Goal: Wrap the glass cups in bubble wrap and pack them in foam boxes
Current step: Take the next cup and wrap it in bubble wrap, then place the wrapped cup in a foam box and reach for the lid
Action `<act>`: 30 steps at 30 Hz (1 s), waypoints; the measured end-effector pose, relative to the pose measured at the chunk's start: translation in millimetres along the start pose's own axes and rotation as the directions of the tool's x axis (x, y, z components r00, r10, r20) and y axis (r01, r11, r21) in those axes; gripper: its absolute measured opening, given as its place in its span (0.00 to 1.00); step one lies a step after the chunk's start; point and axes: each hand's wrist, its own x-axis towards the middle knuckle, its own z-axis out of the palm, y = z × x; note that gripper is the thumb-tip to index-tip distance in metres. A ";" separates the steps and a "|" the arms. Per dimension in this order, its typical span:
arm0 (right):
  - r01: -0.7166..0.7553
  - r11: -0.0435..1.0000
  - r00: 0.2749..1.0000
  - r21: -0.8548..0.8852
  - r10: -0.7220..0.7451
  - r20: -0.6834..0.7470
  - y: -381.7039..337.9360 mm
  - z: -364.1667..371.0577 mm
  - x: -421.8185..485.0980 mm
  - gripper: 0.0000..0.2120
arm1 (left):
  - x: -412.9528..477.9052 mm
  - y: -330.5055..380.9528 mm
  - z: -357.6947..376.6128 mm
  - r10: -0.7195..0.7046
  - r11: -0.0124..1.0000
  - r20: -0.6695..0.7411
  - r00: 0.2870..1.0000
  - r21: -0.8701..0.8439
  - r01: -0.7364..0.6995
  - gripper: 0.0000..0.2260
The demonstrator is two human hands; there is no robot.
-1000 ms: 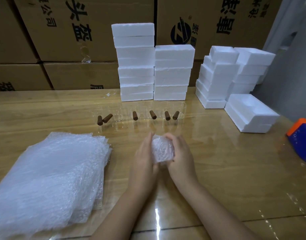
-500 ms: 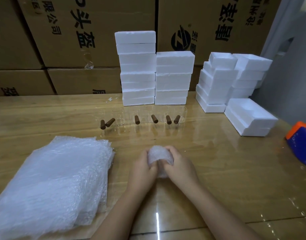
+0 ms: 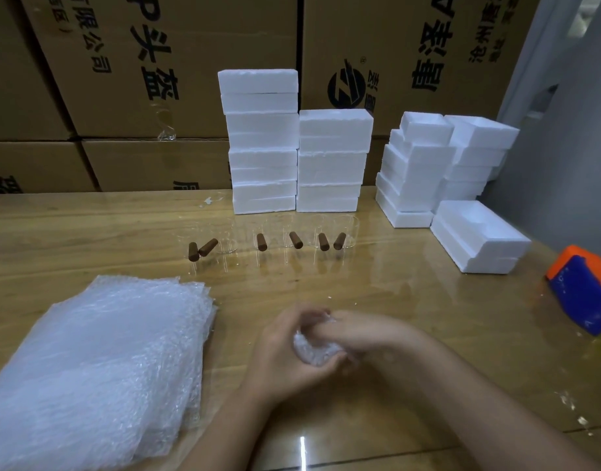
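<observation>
Both hands are curled round a small bubble-wrap bundle (image 3: 313, 350) just above the counter (image 3: 411, 294). The left hand (image 3: 284, 355) cups it from beneath and the right hand (image 3: 367, 334) folds over its top. What the wrap covers is hidden. A thick stack of bubble wrap sheets (image 3: 98, 362) lies to the left. Farther back, clear glass cups (image 3: 348, 231) with brown handles stand in a row. Behind them are closed foam boxes (image 3: 261, 141) in two piles, with open foam halves (image 3: 479, 232) to the right.
</observation>
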 end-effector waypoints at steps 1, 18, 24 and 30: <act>0.016 0.998 0.998 0.055 -0.020 0.064 1.3 -10.5 -8.2 0.13 | 0.4 0.8 0.6 -0.049 0.999 -0.026 0.998 -0.020 0.049 0.20; -0.521 0.853 0.433 -0.031 0.232 -0.871 130.8 -225.7 -31.1 0.14 | 8.7 0.9 -13.7 -0.407 0.883 -0.120 0.906 -0.307 0.356 0.16; -0.204 0.969 0.318 -0.137 -0.067 -0.946 127.9 -186.7 -41.4 0.14 | 14.8 3.2 -24.1 -0.484 0.821 -0.188 0.855 -0.436 0.369 0.17; 0.133 0.908 0.711 -0.398 -0.367 -0.599 120.3 -94.0 -45.1 0.04 | 30.5 4.8 -35.4 -0.532 0.759 -0.259 0.806 -0.568 0.318 0.19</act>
